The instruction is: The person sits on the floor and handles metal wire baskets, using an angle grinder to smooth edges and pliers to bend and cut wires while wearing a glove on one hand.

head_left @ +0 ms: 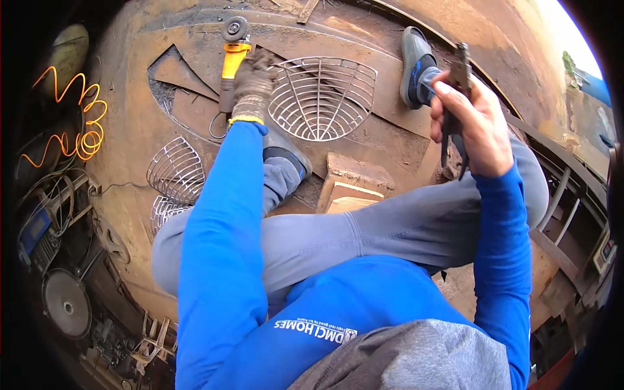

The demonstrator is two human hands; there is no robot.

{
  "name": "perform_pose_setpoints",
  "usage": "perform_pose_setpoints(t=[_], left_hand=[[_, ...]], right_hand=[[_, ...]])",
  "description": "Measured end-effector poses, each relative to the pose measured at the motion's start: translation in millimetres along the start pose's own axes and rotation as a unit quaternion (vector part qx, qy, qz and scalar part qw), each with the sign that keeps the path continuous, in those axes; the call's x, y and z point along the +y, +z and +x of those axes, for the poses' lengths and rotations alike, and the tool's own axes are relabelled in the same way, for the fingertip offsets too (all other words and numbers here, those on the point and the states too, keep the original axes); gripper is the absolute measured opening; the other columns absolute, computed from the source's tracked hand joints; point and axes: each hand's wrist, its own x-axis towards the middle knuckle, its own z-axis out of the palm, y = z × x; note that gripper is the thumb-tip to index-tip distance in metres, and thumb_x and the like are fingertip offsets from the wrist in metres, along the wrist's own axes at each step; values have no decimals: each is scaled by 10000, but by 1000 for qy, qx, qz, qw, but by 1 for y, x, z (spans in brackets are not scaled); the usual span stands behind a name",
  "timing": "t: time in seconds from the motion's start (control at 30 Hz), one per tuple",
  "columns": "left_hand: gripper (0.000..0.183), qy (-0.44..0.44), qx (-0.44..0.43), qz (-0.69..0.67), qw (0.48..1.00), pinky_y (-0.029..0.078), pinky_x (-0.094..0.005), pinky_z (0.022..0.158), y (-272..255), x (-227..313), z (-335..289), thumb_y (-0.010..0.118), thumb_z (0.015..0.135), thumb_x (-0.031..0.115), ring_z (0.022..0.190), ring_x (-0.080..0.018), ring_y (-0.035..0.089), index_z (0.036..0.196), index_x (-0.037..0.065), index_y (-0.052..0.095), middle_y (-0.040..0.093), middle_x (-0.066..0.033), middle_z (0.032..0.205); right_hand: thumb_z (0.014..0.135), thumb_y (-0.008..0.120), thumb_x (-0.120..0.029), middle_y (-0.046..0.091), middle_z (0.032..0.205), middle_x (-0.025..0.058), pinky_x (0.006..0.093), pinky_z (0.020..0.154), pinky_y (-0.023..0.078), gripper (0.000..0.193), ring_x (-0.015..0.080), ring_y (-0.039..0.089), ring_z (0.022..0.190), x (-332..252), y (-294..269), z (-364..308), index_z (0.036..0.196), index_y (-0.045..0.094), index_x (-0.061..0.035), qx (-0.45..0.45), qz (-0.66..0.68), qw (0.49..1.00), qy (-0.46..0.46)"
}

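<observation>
Gripping dark pliers [460, 75] in the ungloved right hand [478, 120], with fingers curling around the tool and thumb lying along its side. Pointing the pliers' head up out of that grip and letting the two handles stick out below it, spread apart. Reaching well to the left of the pliers with the left hand [252, 86], wearing a dirty grey glove with a yellow cuff. Overlapping the rear of a yellow angle grinder [234, 60] with that glove, but leaving unclear any closed hold on it, the fingers being hard to make out. Facing a fan-shaped wire grille [318, 97] just right of the left grip, between both hands. Resting one shoe [289, 153] below the left grip and the other [416, 68] left of the right grip. Seeing smaller wire grilles [175, 170] below and left of the glove.
</observation>
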Motion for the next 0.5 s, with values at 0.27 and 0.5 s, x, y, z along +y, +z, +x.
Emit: perform_pose_setpoints(t=[0.27, 0.5], left_hand=[[269, -89, 104, -251, 958, 421, -324, 349, 14, 37, -72, 533, 1017, 308, 428, -178, 528, 890, 71, 538, 575, -67, 634], [397, -40, 45, 46, 997, 520, -408, 575, -33, -63, -10, 577, 960, 395, 675, -329, 666, 1082, 21, 634, 693, -155, 833]], right_hand=[[950, 620, -256, 604, 782, 49, 267, 469, 496, 258, 126, 610, 535, 11, 0, 3, 1065, 558, -33, 55, -103, 992, -46], [945, 614, -206, 606, 728, 72, 285, 464, 512, 224, 160, 617, 509, 16, 36, -69, 1038, 552, -12, 5, 6, 999, -39]])
